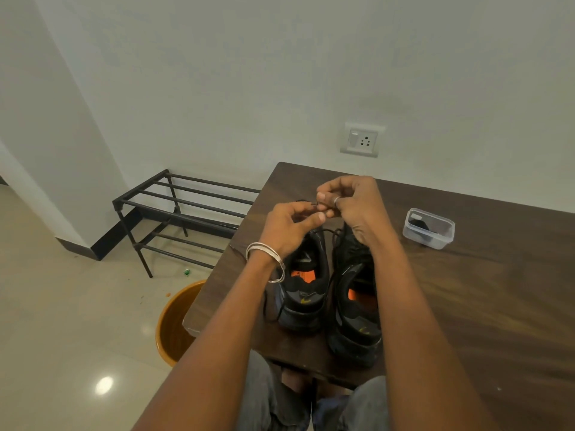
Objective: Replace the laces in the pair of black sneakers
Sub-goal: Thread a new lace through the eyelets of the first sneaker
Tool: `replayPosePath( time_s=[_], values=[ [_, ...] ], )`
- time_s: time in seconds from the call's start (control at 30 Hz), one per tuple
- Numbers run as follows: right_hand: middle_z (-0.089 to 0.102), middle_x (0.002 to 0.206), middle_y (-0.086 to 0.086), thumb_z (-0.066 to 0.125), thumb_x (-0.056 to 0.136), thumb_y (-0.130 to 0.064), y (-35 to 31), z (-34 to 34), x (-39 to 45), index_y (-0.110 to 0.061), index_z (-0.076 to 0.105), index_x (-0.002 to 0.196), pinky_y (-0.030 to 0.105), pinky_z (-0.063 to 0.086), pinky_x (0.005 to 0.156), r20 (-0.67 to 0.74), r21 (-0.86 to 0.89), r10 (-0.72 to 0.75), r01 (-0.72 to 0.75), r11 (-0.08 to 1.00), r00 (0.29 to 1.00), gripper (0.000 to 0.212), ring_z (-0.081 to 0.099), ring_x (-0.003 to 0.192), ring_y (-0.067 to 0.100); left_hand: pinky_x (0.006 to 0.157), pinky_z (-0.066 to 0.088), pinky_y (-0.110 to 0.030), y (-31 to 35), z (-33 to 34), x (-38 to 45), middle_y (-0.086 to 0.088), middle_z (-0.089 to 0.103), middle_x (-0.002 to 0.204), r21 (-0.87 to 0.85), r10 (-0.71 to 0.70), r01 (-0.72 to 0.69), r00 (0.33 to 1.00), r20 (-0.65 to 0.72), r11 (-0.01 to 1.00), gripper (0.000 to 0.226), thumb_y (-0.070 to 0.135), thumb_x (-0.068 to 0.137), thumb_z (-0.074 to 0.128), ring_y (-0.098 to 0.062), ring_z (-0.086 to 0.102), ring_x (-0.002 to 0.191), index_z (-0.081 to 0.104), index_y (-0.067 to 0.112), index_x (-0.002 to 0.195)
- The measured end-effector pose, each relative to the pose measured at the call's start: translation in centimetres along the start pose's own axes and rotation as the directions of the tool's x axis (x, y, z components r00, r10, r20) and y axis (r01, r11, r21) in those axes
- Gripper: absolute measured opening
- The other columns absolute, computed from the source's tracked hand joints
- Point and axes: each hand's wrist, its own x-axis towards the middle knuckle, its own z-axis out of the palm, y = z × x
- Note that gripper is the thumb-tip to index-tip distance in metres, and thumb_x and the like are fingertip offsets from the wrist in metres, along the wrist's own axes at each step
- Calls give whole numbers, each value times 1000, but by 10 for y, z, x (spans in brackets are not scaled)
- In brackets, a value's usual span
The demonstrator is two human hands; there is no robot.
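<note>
Two black sneakers with orange insoles stand side by side on the dark wooden table (485, 293), heels toward me: the left sneaker (303, 290) and the right sneaker (354, 309). Above their toes my left hand (289, 225) and my right hand (351, 203) are raised close together. Both pinch the ends of a thin black lace (315, 205) between thumb and fingers. More black lace (326, 232) trails down to the shoes. The front halves of both sneakers are hidden behind my hands.
A clear plastic box (428, 228) with dark contents sits on the table to the right. An orange bucket (175, 321) stands on the floor by the table's left edge. A black metal shoe rack (174, 209) is against the wall. A wall socket (361, 140) lies behind.
</note>
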Motion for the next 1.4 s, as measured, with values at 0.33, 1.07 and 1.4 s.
replayPosePath(
  time_s=[0.33,1.07,1.4],
  values=[
    [71,80,14,71,83,9,10,8,-1,0,73,85,20,59,61,10,-143,137,-134,981,991,9,68,66,16,75,54,-26,-8,-14,-1,3,69,79,289,-203,243,966,-161,926,12,24,75,81,-10,62,74,70,24,78],
    [72,102,10,73,87,-13,37,37,5,-11,79,92,37,57,90,85,-632,151,-64,772,985,7,67,98,23,69,51,-30,-10,-5,-20,-2,70,100,714,-161,210,977,-136,668,29,42,88,63,-20,64,86,70,28,112],
    [72,97,12,72,88,-12,62,51,-2,-11,76,81,35,54,87,-101,-451,202,-226,863,974,8,66,97,25,82,48,-29,-17,-14,-14,0,72,105,549,-234,315,948,-214,774,23,36,87,66,-17,63,92,73,31,108]
  ],
)
